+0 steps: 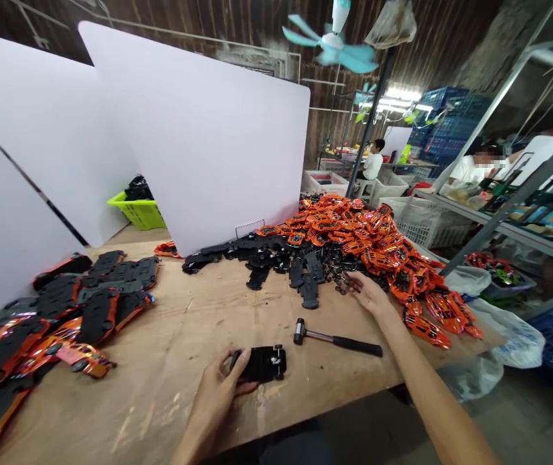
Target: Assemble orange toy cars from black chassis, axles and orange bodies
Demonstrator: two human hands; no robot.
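Note:
My left hand [218,394] is shut on a black toy car chassis [261,364], which has small wheels fitted at its far end. My right hand [370,294] lies palm down at the edge of a scatter of small black parts [339,278], its fingers apart and holding nothing. Just below that hand, a small black-handled mallet [334,341] rests on the wooden workbench [174,342]. Beyond the right hand rises a heap of glossy orange toy car shells [348,239]. Finished-looking black chassis with orange shells [77,316] lie stacked at the bench's left side.
White partition boards [193,135] stand along the far edge of the bench, with a green crate [135,210] behind them. White plastic bags hang at the right edge. Shelves, blue crates and seated co-workers fill the background on the right.

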